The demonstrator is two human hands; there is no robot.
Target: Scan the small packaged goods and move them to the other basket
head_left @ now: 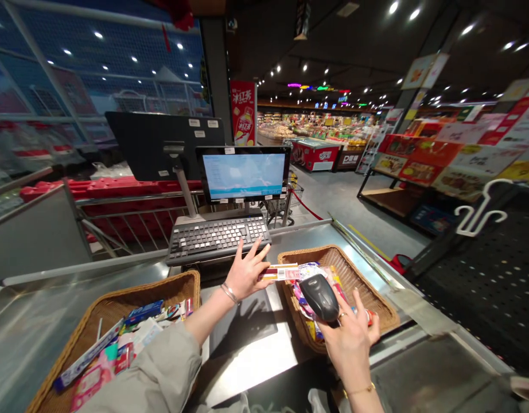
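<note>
My left hand grips a slim flat packet with a barcode on it, its other fingers spread over the front edge of the keyboard. A black handheld barcode scanner is in my right hand, its head close to the packet's barcode end. Both are above the right wicker basket, which holds colourful wrapped goods. To the left, another wicker basket contains several boxes and packets, partly covered by my grey sleeve.
Behind the keyboard stands a lit monitor beside a larger dark screen seen from the back. The metal counter runs under both baskets. A white hook hangs on a black perforated panel at right. Shelves of boxed goods stand beyond.
</note>
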